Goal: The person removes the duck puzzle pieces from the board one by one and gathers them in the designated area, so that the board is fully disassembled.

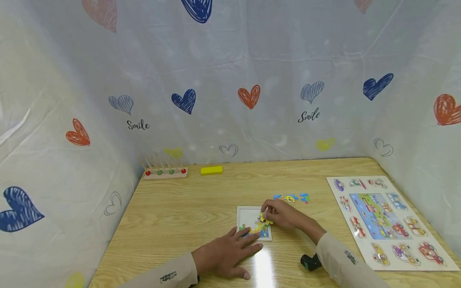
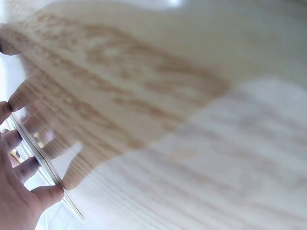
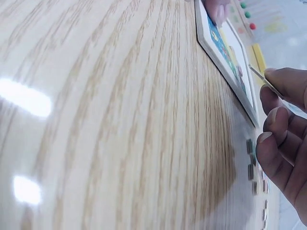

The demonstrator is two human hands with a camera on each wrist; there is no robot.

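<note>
A small square puzzle tray (image 1: 248,211) with a white frame lies on the table, its lower part filled with colourful jigsaw pieces. The left hand (image 1: 232,252) rests with spread, straight fingers on the tray's lower left edge. Between thumb and forefinger the right hand (image 1: 282,214) pinches a yellow jigsaw piece (image 1: 265,219) over the tray's right side. In the right wrist view that jigsaw piece (image 3: 265,80) appears edge-on, tilted above the tray (image 3: 225,67). Several loose jigsaw pieces (image 1: 291,198) lie just beyond the right hand.
At the right lies a large knob puzzle board (image 1: 367,244) with vehicle pictures. A wooden peg stand (image 1: 165,173) with red and green beads and a yellow block (image 1: 211,170) stand at the back. A dark object (image 1: 310,262) lies beside the right sleeve.
</note>
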